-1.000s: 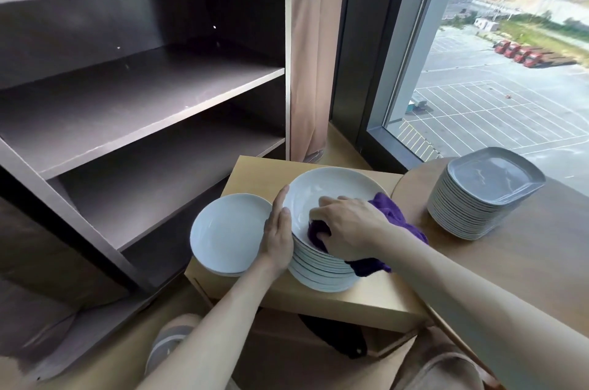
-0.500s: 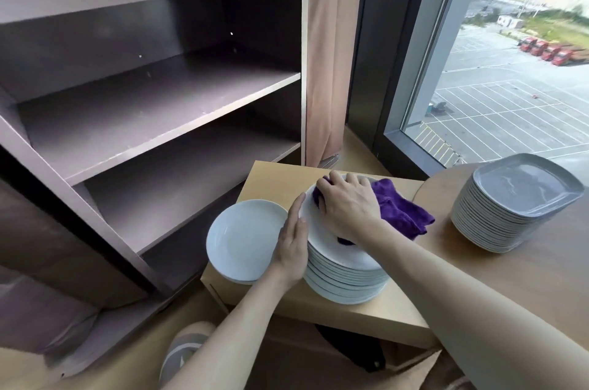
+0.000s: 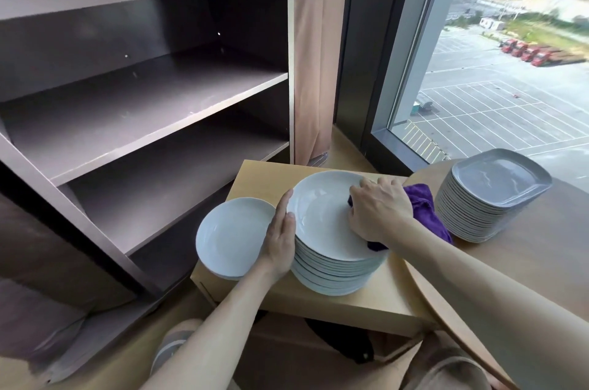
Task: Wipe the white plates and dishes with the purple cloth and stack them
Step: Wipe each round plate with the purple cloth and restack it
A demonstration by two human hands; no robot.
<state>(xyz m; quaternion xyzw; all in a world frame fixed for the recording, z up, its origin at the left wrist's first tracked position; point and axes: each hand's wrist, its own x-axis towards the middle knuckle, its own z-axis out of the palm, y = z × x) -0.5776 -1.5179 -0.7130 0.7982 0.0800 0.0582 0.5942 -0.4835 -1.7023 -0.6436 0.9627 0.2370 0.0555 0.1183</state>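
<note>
One top plate (image 3: 322, 217) under wiping, on stack (image 3: 334, 275) on bench (image 3: 366, 303). Cloth (image 3: 424, 208) bunched under right hand (image 3: 379, 212), right grip clamped on it. Cloth swept from near-left, past far rim, to plate's right side: circular pass judged nearly closed. Left hand (image 3: 280, 240) kept flat against stack's left edge, grip apart, fingers straight. Lone plate (image 3: 229, 236) just left of stack, likely wiped pile. Square dishes (image 3: 490, 198) at right, not yet reached.
</note>
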